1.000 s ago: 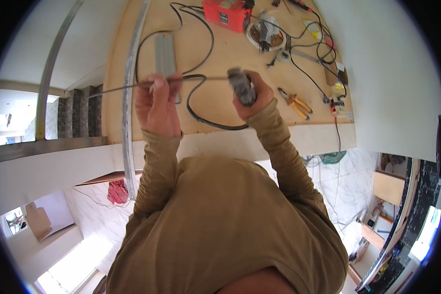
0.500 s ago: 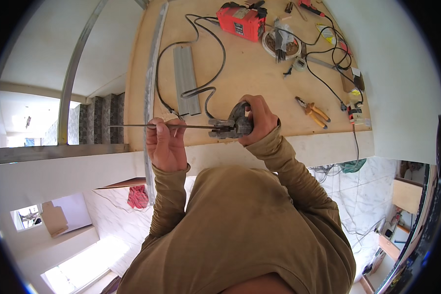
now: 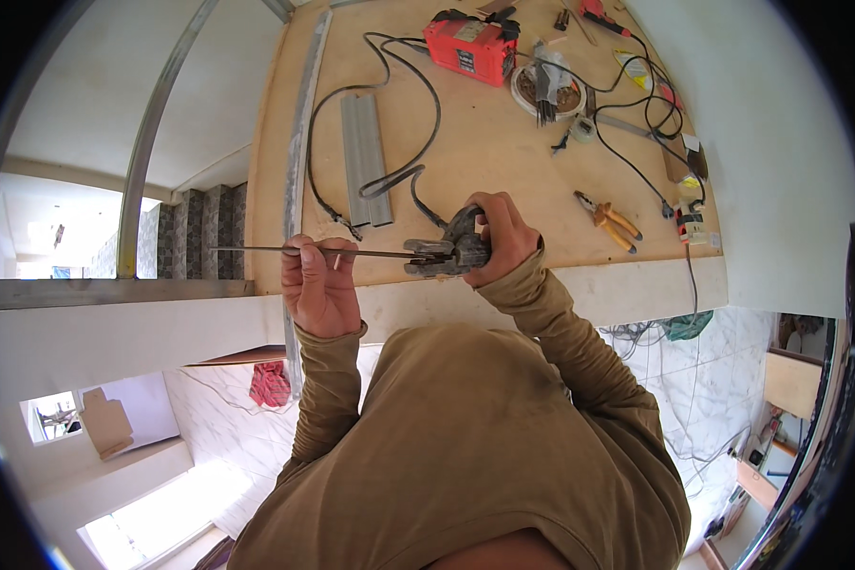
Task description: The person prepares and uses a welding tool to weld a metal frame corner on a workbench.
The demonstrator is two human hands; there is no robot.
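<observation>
A thin dark welding rod (image 3: 256, 249) is pinched between the thumb and fingers of my left hand (image 3: 320, 293). It lies nearly level, its far left end sticking out past the hand. The right end of the rod meets the jaws of a worn, dark welding electrode holder (image 3: 435, 258); whether the jaws clamp it is hard to see. My right hand (image 3: 509, 237) is wrapped round the holder, partly hiding its handle. A black cable (image 3: 418, 180) runs up to the holder across the wooden board.
The wooden board (image 3: 503, 152) carries two grey metal channels (image 3: 364, 157), a red welding machine (image 3: 470, 47), a white tub (image 3: 570, 100) with rods on it, and orange-handled pliers (image 3: 608, 223). A power strip (image 3: 691, 226) sits at the right edge. A metal rail (image 3: 304, 114) borders the left.
The cable beside the holder has shifted right, and the holder end of the rod has dipped slightly. Both hands keep their grips.
</observation>
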